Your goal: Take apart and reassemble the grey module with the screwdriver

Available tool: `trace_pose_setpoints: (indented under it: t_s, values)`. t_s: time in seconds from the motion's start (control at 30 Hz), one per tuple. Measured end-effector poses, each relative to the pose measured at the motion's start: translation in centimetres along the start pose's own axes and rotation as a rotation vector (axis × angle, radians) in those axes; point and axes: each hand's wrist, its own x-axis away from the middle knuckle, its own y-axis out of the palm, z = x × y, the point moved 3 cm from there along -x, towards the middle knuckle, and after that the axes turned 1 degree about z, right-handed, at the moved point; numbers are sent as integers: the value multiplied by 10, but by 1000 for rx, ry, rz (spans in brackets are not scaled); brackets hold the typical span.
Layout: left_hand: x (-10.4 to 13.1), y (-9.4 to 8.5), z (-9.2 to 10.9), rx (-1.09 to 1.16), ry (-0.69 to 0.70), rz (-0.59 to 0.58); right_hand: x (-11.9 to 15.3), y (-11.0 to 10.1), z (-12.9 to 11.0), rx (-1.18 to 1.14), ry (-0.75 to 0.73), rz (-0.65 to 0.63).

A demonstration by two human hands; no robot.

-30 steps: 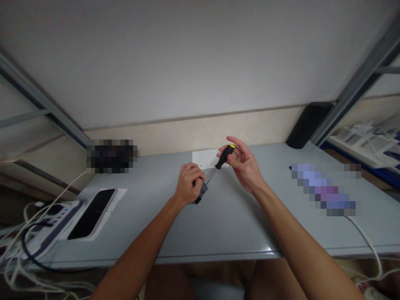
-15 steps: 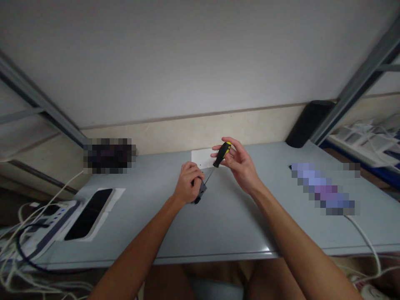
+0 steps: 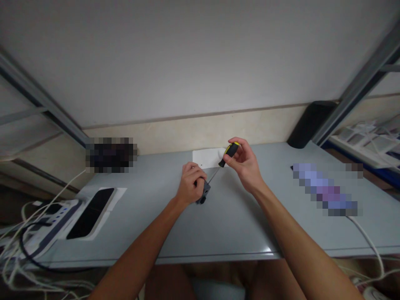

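Observation:
My left hand [image 3: 191, 183] is closed around a small dark grey block-like part [image 3: 205, 192], whose lower right side shows beyond the fingers. What kind of part it is I cannot make out. In my right hand [image 3: 246, 164] is a black and yellow screwdriver [image 3: 229, 154], gripped by its handle between thumb and fingers. Its thin shaft slants down to the left, and the tip meets the upper right side of the grey part. Behind the hands a white sheet of paper [image 3: 203, 158] lies on the desk, with a tiny dark speck on it.
On the grey desk [image 3: 218, 233], a phone [image 3: 90, 213] lies at the left beside a white power strip [image 3: 56, 227] with tangled cables. A black cylinder [image 3: 309, 125] stands at the back right. A blurred-out lit object [image 3: 321, 187] with a white cable lies on the right.
My right fingers, spread around the screwdriver handle before, have closed in on it. The handle has tilted further right. The grey part and left hand sit slightly further right in view.

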Motion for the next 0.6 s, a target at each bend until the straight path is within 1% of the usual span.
trace_pose_setpoints:
  t_s: [0.07,0.23,0.37,0.47,0.6]
  values:
    - [0,2,0,-13,-24,3,-1,-3,-1,12,-18,15]
    - [-1,6,4,-17,-32,-22,-1,-2,-3,-50,22,-47]
    - [-1,7,13,-32,13,-34,-1,-2,-7,-25,-26,10]
    - [-3,8,22,-100,35,-32,-1,-4,-13,-11,-61,7]
    - [-5,8,31,-233,83,-57,1,-4,-26,34,-83,-54]
